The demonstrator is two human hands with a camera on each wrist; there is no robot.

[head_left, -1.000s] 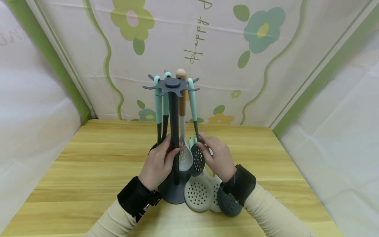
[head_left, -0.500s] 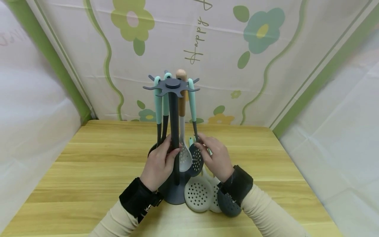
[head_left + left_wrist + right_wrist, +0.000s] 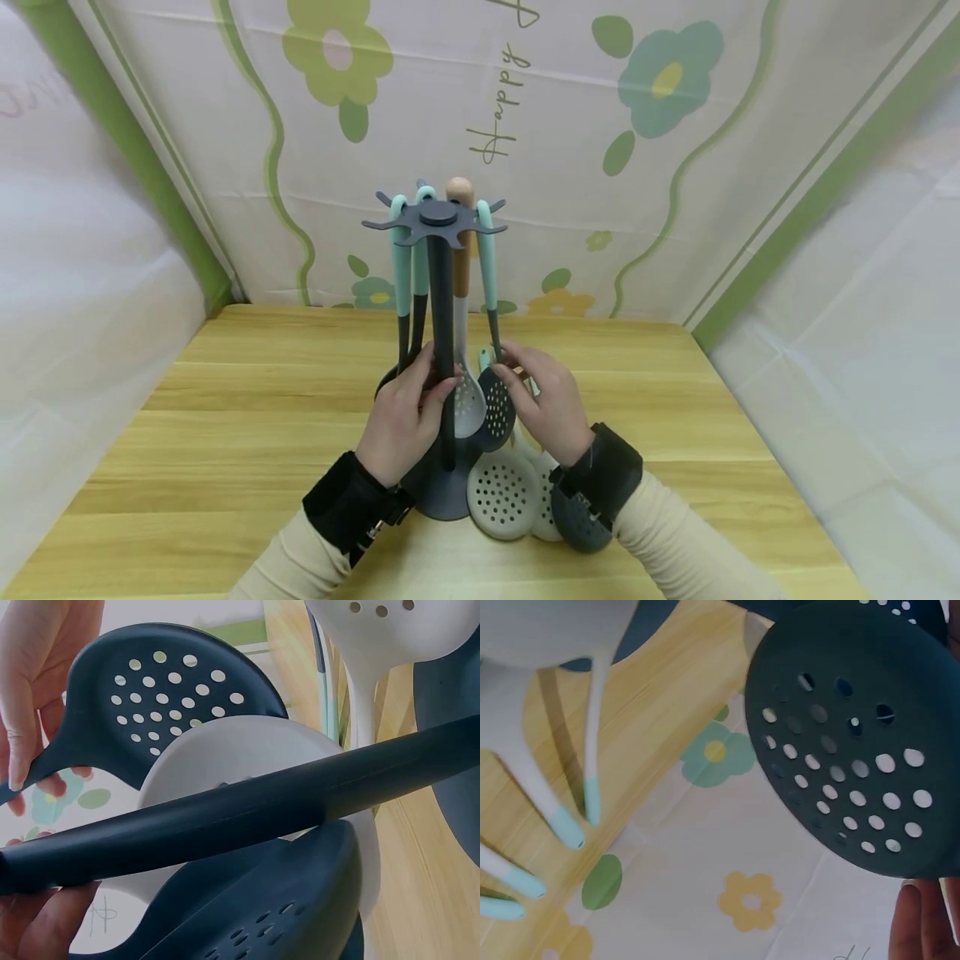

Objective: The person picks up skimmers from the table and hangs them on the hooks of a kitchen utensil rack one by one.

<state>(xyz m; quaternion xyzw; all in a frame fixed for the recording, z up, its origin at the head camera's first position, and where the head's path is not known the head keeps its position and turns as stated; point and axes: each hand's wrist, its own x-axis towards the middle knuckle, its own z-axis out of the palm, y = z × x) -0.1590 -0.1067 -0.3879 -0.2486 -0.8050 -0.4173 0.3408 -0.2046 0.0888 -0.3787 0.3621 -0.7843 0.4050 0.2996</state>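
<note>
My left hand (image 3: 401, 421) grips the dark pole of a utensil stand (image 3: 441, 292), thumb in front. To the right, my right hand (image 3: 551, 400) pinches the neck of a dark skimmer (image 3: 497, 408), whose mint handle hangs by its hooked end from the stand's top. Its perforated head shows in the left wrist view, and the skimmer (image 3: 817, 660) also fills the right side of the right wrist view. Beside it hangs a pale slotted spoon (image 3: 470, 408) with a wooden handle (image 3: 461, 271). On the left, two mint-handled utensils (image 3: 401, 275) hang, their heads mostly hidden by my left hand.
Right of the stand's round base (image 3: 442, 500), pale skimmers (image 3: 502, 496) and a dark perforated utensil (image 3: 581, 525) lie on the wooden table (image 3: 262, 467). Mint-tipped handles (image 3: 566, 825) stretch toward the back edge. A flower-printed cloth (image 3: 555, 117) rises behind.
My right hand and the lower end of the dark skimmer have shifted slightly left, toward the pole. The left hand keeps its grip on the pole, almost still.
</note>
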